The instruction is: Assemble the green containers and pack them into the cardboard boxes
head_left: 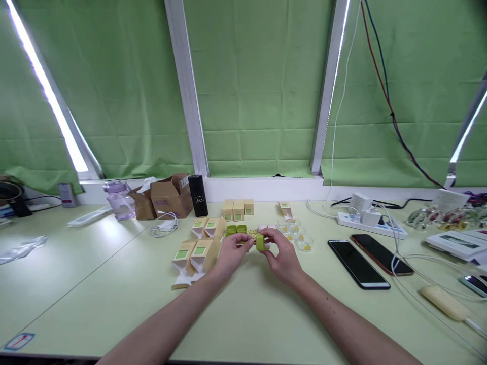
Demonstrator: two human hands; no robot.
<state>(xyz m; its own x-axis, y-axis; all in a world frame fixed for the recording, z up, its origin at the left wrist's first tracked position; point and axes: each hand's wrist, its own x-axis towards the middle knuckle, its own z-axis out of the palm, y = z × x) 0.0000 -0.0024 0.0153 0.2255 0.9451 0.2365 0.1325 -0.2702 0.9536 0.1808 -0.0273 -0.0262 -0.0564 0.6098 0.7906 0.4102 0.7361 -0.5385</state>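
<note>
Bench (114, 304) lies beneath both hands. I see the right hand (283, 256) pinching a green piece (260, 243) between them; the left hand (232, 252) has its thumb and fingers drawn close beside it, but I cannot tell what they grip. Work looks partway: one piece held, green tubs (236, 229) beyond, open boxes (201, 252) left, clear cups (305, 242) right. I judge room best toward the near edge; phones (358, 263) limit rightward movement.
</note>
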